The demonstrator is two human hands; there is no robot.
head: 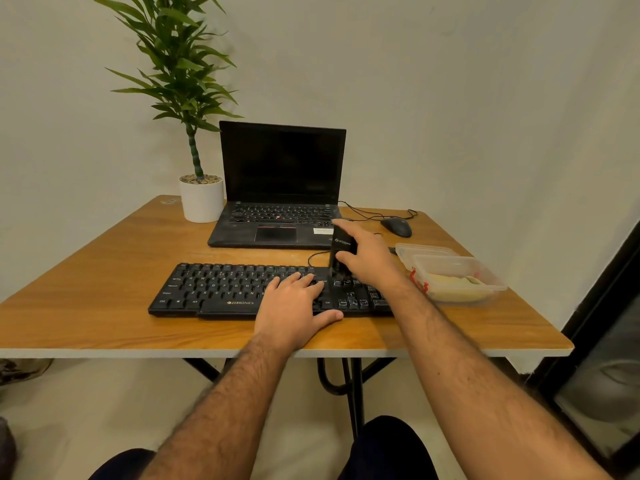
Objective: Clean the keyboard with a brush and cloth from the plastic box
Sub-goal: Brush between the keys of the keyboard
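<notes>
Black plastic throughout: we note the keyboard [249,289] lying flat on the wooden table [104,271], in front of the laptop [277,188], with its cable trailing off the back edge. Our left hand [294,306] lies palm down, fingers straight, pressing the keys right of centre and pinning the board. Our right hand [367,258] grips the brush [341,252], a black upright block with its lower end on the keys between the main block and the arrow cluster. We judge the brushing step is under way. Just right of the keyboard sits the box [485,271], clear and lidless, with the cloth [450,284] folded inside, pale yellow and untouched; what looks like the lid [422,251] lies behind it. A mouse [396,226] sits farther back, a potted plant [201,199] at the far left. Handling, in our judgement: the keyboard is light and stiff and likely to skid, so it wants holding down; the keycaps could pop under hard strokes. The brush is rigid and best held high on its body. The cloth is soft and limp, and a pinch at a fold should lift it.
</notes>
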